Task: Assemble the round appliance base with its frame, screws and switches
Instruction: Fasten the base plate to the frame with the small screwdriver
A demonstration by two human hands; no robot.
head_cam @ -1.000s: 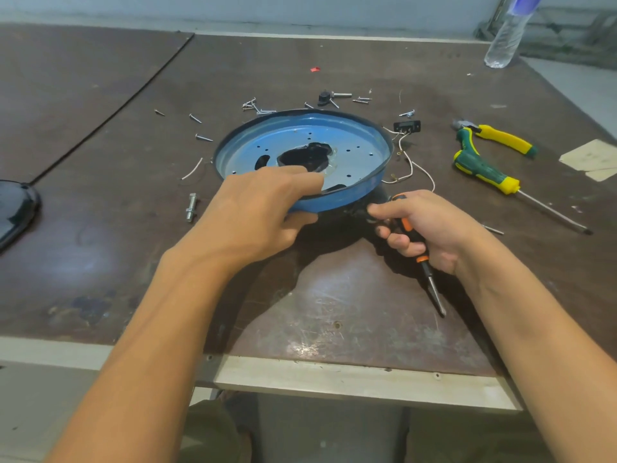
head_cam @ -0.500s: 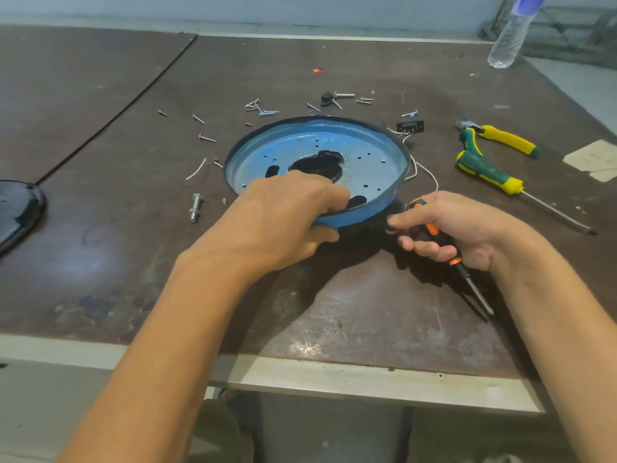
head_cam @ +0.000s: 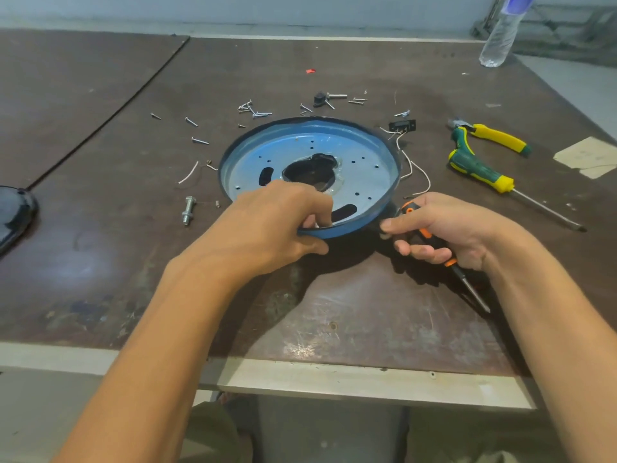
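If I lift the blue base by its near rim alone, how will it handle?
Probably stiff: the blue base looks like pressed sheet metal. Likely light for its size: shallow, with a big centre cutout. White wires at its right edge reach the black switch, which may drag along.

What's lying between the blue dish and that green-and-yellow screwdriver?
In the head view, loose white wires curl across that stretch, leading up to a small black switch by the blue base's rim. Nearer the green-and-yellow screwdriver, the tabletop is bare.
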